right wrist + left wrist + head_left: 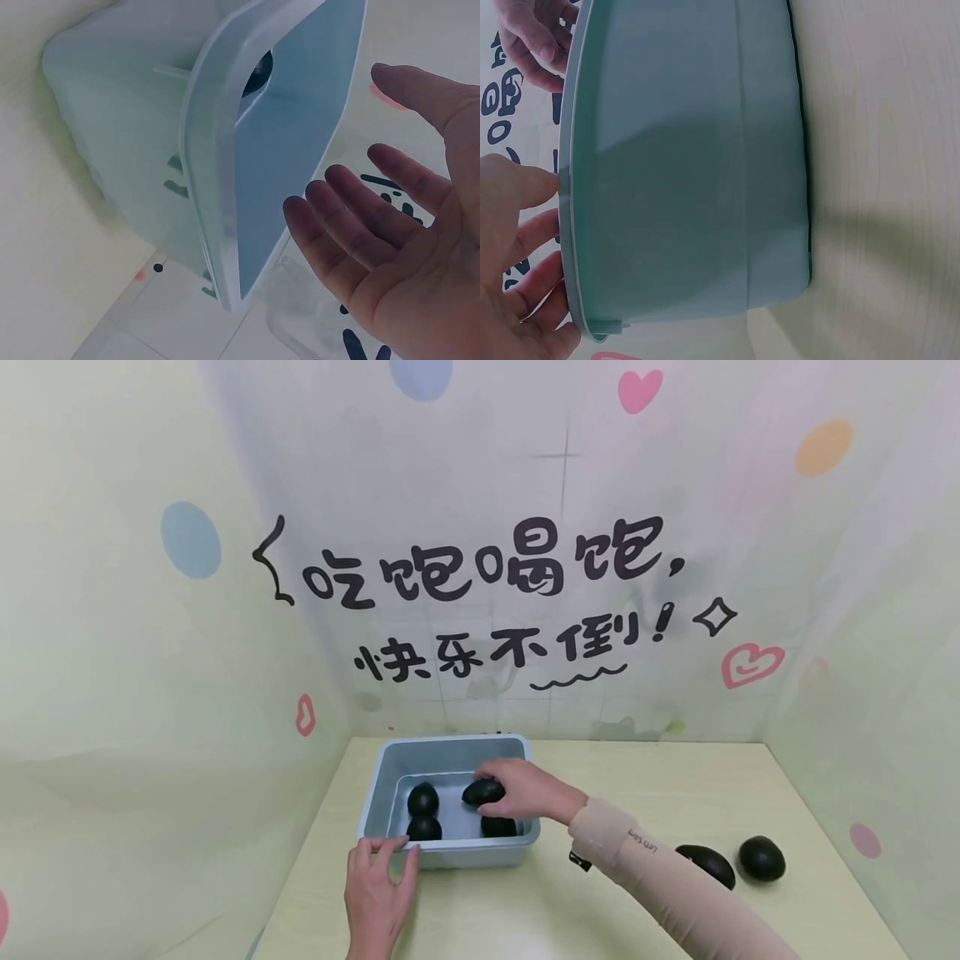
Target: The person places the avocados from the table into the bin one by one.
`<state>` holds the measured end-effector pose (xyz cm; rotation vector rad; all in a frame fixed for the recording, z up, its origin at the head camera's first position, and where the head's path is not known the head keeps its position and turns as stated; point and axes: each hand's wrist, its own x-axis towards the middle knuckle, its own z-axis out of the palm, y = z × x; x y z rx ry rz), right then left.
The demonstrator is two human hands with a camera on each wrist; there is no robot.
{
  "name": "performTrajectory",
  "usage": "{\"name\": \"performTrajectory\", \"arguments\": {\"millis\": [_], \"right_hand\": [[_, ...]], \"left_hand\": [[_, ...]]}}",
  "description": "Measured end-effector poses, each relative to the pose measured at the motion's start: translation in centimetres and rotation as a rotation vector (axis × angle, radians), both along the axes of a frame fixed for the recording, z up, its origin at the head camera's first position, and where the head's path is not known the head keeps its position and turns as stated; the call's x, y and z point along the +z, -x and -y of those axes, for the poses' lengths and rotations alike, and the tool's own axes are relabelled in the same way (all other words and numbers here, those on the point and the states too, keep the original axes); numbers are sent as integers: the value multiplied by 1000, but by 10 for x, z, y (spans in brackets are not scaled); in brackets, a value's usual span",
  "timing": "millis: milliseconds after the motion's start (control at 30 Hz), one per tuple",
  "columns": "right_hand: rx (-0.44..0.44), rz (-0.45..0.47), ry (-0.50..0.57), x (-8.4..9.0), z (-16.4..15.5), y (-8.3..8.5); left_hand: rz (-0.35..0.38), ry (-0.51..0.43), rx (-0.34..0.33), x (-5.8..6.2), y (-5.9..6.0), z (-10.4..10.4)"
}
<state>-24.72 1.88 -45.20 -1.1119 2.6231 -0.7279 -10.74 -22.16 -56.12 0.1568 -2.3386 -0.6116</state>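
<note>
A grey-blue plastic bin [480, 857] stands on the table with several dark, avocado-like fruits inside. Two of these, a dark fruit [423, 798] and one nearer the front wall, lie at the left. My left hand [377, 889] rests its fingertips and thumb along the front rim; the left wrist view shows this hand [517, 262] against the rim. Over the bin's right half, my right hand [525, 789] is beside another dark fruit [482, 792]. In the right wrist view the right hand [397, 240] has spread, relaxed fingers and an empty palm. A further dark fruit [498, 827] lies below it.
On the table's right side lie a long dark fruit [708, 865], partly behind the right sleeve, and a rounder dark fruit [762, 859]. A small black object [579, 861] shows beside the sleeve. A printed curtain [480, 460] closes the back and sides of the table.
</note>
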Motion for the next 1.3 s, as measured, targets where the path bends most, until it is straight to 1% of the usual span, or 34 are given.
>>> {"name": "performTrajectory", "arguments": {"millis": [200,367,900,1100,1300], "right_hand": [[2,-14,-2,1,-6,3],[-19,7,3,2,-14,7],[-142,73,25,4,-52,22],[-182,65,15,-1,-64,24],[-197,68,4,-9,-75,24]], "left_hand": [[19,0,6,1,1,0],[48,-5,15,2,0,1],[56,-15,16,7,0,0],[30,-17,11,4,1,1],[50,-20,13,2,0,0]]}}
